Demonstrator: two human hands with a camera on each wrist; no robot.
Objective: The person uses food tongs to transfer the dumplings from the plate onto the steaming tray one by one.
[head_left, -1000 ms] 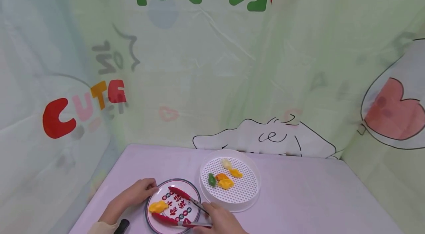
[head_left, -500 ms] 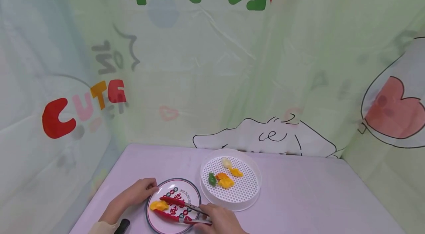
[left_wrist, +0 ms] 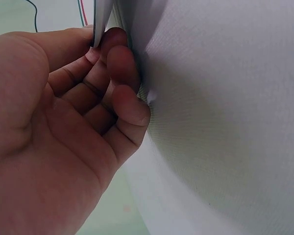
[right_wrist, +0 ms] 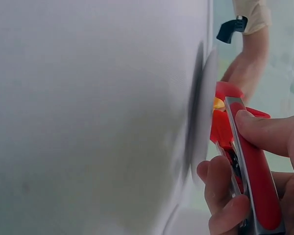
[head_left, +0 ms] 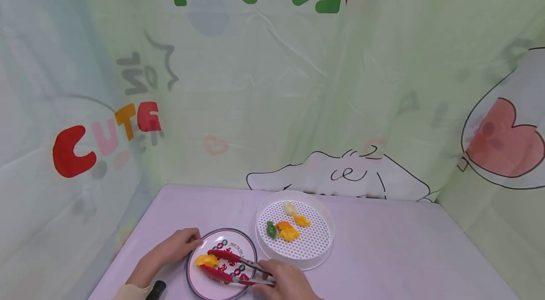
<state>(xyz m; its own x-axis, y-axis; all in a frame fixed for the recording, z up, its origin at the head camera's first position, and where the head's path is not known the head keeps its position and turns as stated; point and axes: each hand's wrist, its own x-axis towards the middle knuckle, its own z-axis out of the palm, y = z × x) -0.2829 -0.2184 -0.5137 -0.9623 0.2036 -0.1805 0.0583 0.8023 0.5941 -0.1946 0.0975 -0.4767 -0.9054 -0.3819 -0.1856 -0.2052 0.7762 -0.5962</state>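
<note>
My left hand pinches the left rim of a round white plate with red characters and a dark ringed edge. In the left wrist view, the thumb lies on top of the plate edge and the fingers curl beneath it. My right hand grips tongs with red tips and metal arms. Their tips sit on either side of a yellow, dumpling-shaped piece on the plate's left part. The right wrist view shows the thumb pressing the red-backed tong handle.
Behind and right of the plate stands a round white tray with holes. It bears a green piece, a whitish piece and several yellow and orange ones. Printed cloth hangs behind the pale purple table.
The tongs' tips have come closer together around the yellow piece, which has shifted slightly right and away from me on the plate. The left hand stays at the rim.
</note>
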